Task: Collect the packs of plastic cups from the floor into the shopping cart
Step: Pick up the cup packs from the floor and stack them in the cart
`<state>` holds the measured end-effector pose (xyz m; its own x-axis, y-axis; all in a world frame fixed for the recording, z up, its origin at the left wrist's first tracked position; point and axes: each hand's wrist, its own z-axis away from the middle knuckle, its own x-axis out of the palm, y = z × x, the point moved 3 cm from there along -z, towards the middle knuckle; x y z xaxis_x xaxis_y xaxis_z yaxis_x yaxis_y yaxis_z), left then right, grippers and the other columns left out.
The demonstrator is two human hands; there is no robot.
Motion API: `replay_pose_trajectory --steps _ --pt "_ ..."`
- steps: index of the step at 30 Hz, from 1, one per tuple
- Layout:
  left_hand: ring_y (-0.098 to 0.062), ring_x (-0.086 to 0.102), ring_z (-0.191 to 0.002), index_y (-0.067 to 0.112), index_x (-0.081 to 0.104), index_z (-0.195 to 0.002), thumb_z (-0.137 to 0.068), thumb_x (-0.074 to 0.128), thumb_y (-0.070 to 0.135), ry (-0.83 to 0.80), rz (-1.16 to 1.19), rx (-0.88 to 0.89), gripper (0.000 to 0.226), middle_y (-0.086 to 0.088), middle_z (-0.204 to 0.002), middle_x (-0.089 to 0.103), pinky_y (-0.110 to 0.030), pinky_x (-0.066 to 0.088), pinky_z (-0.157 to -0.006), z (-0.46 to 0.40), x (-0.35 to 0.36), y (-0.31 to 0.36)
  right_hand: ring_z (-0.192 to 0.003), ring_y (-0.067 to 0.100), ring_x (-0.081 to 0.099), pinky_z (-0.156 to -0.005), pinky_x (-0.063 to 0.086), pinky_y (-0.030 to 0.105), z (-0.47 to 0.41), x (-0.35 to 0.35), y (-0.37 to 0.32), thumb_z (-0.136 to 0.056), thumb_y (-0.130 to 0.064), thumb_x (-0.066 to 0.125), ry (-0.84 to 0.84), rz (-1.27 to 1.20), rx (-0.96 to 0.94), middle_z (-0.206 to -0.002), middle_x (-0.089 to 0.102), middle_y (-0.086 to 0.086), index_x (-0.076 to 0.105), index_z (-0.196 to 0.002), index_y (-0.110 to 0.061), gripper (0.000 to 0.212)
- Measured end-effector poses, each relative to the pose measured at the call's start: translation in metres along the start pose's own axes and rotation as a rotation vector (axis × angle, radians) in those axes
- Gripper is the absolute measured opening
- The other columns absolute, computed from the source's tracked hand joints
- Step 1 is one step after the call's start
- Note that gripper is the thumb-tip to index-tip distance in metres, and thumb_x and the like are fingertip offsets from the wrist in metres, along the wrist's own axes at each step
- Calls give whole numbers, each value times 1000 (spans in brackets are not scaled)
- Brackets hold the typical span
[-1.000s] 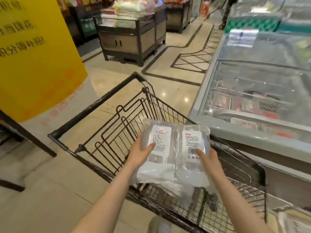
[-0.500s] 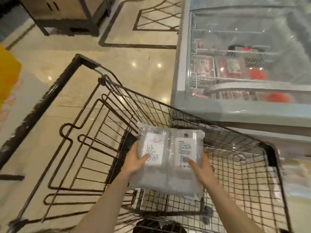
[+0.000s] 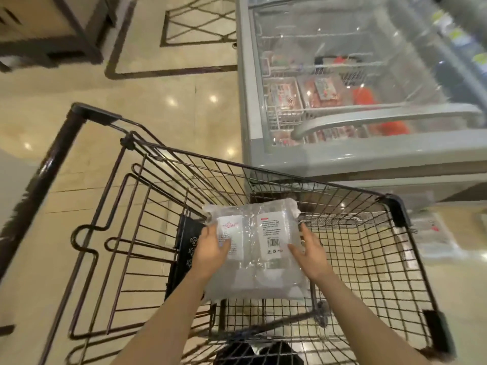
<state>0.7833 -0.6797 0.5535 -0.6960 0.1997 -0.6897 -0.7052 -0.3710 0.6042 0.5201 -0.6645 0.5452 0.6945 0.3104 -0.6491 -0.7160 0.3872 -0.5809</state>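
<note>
Two clear packs of plastic cups (image 3: 254, 248) with white labels lie side by side, held low inside the dark wire shopping cart (image 3: 311, 185). My left hand (image 3: 210, 252) grips their left edge, thumb on the left label. My right hand (image 3: 308, 252) holds their right edge with fingers spread along the side. Another clear pack (image 3: 432, 238) lies on the floor to the right of the cart, seen through its wire side.
A chest freezer (image 3: 342, 159) with a glass lid stands just beyond and right of the cart. The cart's handle bar (image 3: 47, 164) runs along the left. A dark wooden display stand (image 3: 52, 30) is at the far left on the tiled floor.
Both hands have lowered the packs from above the cart's rim down into the basket. The view has tilted down toward the cart.
</note>
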Motion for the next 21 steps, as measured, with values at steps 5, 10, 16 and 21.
replay_pose_trajectory --steps 5,10,16,21 --pt "-23 36 -134 17 38 -143 -93 51 45 -41 -227 320 58 -5 -146 39 -40 32 -111 2 -10 78 -142 21 28 -114 29 45 36 -47 -6 -95 -52 43 184 199 -86 -158 19 -1 19 -151 -33 64" --pt "-22 32 -136 19 34 -146 -92 50 49 -113 -361 624 63 -5 -148 36 -37 30 -111 17 14 157 -129 16 46 -113 31 36 88 -98 14 -96 -47 43 375 254 -28 -154 28 -3 28 -147 -34 55" --pt "-16 41 -128 22 38 -143 -92 47 53 -160 -469 942 61 1 -140 44 -34 37 -105 72 66 245 -133 18 39 -111 34 36 166 -154 67 -96 -46 45 560 278 87 -151 34 -1 30 -147 -28 56" --pt "-12 42 -127 25 39 -141 -91 45 55 -214 -505 1146 59 6 -139 45 -33 37 -105 135 128 305 -130 20 42 -106 36 32 238 -195 131 -93 -41 50 687 270 190 -144 43 0 37 -144 -25 55"
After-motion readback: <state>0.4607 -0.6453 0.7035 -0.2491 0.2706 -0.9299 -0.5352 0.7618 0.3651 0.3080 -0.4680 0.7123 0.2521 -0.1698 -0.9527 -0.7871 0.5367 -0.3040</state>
